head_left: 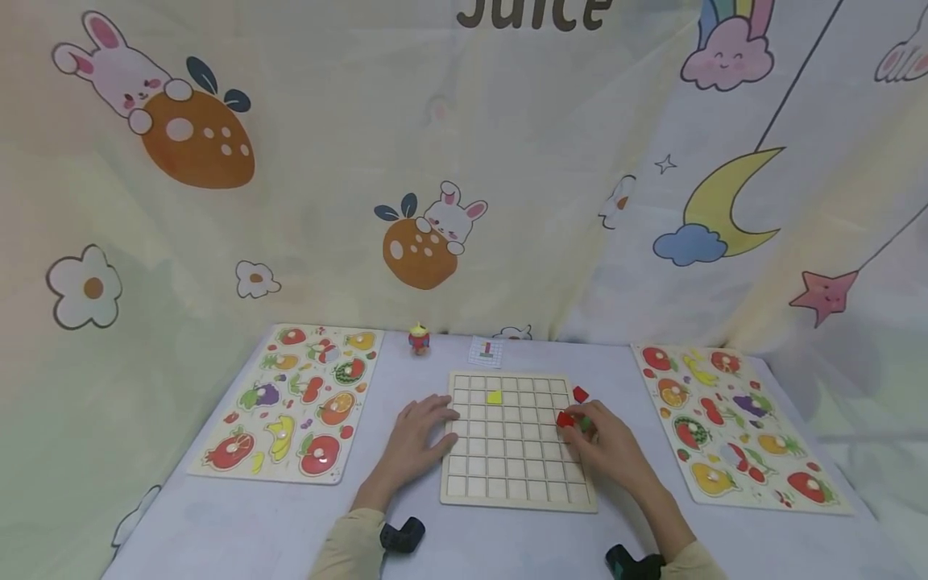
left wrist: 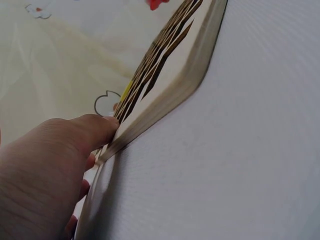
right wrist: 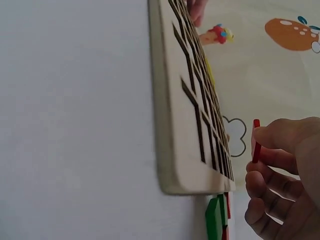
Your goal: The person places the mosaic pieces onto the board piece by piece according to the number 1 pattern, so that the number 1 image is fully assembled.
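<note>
A wooden grid board (head_left: 518,507) lies flat on the table between the two hands. In its upper part a yellow square tile (head_left: 495,397) occupies one cell. My right hand (head_left: 605,447) pinches a red tile (right wrist: 256,142) between thumb and index finger, just above the board's right edge. Below that hand, green tiles (right wrist: 215,219) lie beside the board, partly hidden by the fingers in the head view. Another red tile (head_left: 580,394) rests near the upper right corner. My left hand (head_left: 416,443) touches the board's left edge with extended fingers and its thumb on the rim.
Fruit-picture boards lie on either side, one at the left (head_left: 326,330) and one at the right (head_left: 783,506). A small toy figure (head_left: 419,339) and a gridded pattern card (head_left: 486,352) are at the back, before a printed cloth (head_left: 319,201).
</note>
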Demonstrator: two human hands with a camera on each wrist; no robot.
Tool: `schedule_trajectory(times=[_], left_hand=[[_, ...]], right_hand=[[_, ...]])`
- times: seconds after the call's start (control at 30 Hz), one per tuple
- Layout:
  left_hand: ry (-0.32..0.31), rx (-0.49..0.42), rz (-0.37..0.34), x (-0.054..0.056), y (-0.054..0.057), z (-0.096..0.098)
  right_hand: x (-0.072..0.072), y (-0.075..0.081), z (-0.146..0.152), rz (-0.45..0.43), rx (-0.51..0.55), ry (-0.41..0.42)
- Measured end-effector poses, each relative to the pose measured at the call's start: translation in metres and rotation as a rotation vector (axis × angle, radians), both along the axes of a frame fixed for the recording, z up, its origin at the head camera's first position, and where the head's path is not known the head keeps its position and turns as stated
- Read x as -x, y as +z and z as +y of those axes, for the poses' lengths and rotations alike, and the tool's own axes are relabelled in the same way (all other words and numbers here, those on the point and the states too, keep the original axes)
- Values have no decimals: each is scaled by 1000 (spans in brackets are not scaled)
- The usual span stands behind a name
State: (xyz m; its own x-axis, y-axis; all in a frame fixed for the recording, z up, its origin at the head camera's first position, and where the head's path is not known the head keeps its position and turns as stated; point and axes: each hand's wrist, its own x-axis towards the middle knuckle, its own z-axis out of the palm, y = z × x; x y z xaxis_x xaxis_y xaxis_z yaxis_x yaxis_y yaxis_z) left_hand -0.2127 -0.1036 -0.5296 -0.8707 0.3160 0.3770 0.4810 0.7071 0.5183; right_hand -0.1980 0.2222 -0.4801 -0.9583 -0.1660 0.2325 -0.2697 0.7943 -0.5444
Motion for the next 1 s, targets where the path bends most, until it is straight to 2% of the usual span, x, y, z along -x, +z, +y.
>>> schedule_trajectory(times=[0.2,0.43,0.73,1.0], left_hand=[[-4,-10,-16,-1,3,0],[8,6,-14,1,1,0],[1,1,10,0,0,1],[4,11,6,1,0,0]], right_hand=[[13,9,-11,13,14,41],[27,17,-28,-39,30,73],[50,13,-41,-35,-6,168],[65,4,-51,-136,-4,204]])
